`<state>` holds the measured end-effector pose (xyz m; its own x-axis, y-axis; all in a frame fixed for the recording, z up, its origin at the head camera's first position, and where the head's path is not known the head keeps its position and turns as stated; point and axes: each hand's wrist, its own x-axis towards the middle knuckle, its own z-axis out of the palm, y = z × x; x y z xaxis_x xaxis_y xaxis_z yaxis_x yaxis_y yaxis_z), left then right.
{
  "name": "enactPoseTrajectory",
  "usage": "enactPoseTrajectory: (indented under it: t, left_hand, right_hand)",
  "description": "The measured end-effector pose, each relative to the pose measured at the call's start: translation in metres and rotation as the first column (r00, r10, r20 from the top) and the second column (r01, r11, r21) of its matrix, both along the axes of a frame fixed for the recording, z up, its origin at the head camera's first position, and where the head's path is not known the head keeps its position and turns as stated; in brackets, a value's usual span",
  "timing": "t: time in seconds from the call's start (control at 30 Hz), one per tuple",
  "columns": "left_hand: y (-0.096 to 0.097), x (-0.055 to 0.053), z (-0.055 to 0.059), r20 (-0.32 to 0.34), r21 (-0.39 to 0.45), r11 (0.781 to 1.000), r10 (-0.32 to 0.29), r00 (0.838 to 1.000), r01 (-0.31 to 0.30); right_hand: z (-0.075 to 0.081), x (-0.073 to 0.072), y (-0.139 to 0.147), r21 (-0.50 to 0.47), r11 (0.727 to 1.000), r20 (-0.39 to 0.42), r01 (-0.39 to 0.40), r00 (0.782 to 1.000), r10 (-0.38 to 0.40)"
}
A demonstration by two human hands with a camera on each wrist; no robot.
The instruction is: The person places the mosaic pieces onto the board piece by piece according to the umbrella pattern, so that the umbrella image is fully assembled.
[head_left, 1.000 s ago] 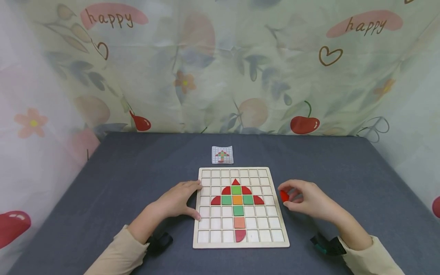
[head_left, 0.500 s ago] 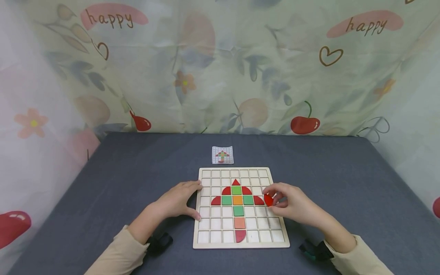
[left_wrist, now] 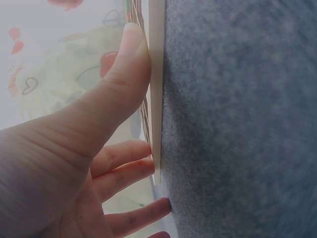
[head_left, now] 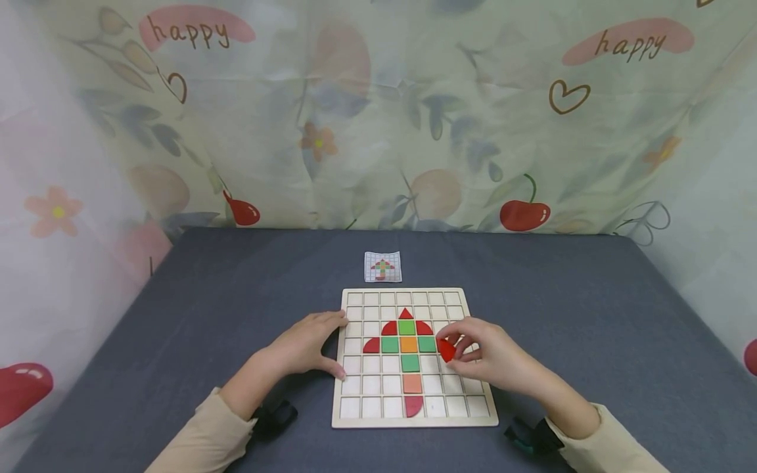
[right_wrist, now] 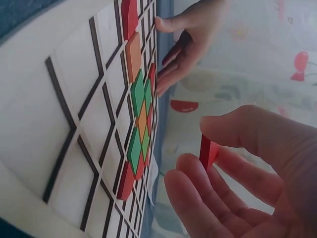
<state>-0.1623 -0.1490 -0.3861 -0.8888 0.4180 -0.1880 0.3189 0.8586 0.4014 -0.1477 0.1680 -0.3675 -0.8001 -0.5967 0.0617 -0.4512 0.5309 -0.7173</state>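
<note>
My right hand (head_left: 487, 351) pinches a red tile (head_left: 446, 349) between thumb and fingers, over the right side of the wooden grid board (head_left: 415, 423). In the right wrist view this red tile (right_wrist: 205, 151) is seen edge-on, apart from the board. My left hand (head_left: 310, 343) rests along the board's left edge, thumb and fingertips touching it. The left wrist view shows the thumb (left_wrist: 130, 54) lying on the board's rim (left_wrist: 157, 74). Set in the grid are a red triangle (head_left: 405, 314), several curved red tiles, several green squares, an orange square (head_left: 409, 344) and a salmon square (head_left: 412, 383).
Behind the board lies a small card (head_left: 382, 267) printed with a similar coloured pattern on a grid. A dark grey cloth (head_left: 272, 276) covers the table. Patterned curtains (head_left: 378, 118) hang at the back and sides. Black straps circle both wrists.
My right hand has moved left with the red tile, from beside the board to over its right columns. The left hand stays in place.
</note>
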Motion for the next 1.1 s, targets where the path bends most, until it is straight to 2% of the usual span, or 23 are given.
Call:
enactPoseTrajectory:
  t: [0.43, 0.83, 1.1]
  left_hand:
    - [-0.001, 0.000, 0.000, -0.007, 0.002, 1.000, -0.011, 1.000, 0.011]
    - [-0.001, -0.001, -0.001, 0.000, -0.005, 1.000, -0.009, 1.000, 0.009]
    - [-0.002, -0.002, -0.003, -0.029, 0.004, 0.999, -0.038, 0.999, 0.038]
  right_hand:
    - [-0.006, 0.008, -0.020, 0.036, 0.998, -0.036, -0.060, 0.997, 0.061]
    - [-0.011, 0.016, -0.038, 0.018, 0.993, -0.002, -0.115, 0.993, 0.115]
    - [-0.013, 0.020, -0.049, 0.060, 0.985, 0.027, -0.164, 0.986, 0.163]
